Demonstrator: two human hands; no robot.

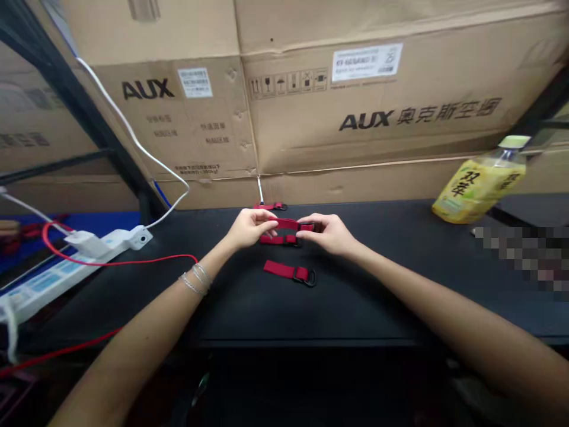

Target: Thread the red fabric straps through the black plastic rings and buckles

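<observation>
My left hand and my right hand pinch a red webbing strap between them, above the black tabletop. A black metal ring shows at its right end, by my right fingers. Just below the held strap, a second red strap lies partly under my fingers. A third strap rests nearer me, its black ring to the right. Beyond my hands, a fourth red strap lies at the table's back edge, partly hidden by my left hand.
Large AUX cardboard boxes stand along the table's back edge. A yellow-labelled drink bottle lies tilted at the right. On the left are a white power strip, a red cable and a white cable.
</observation>
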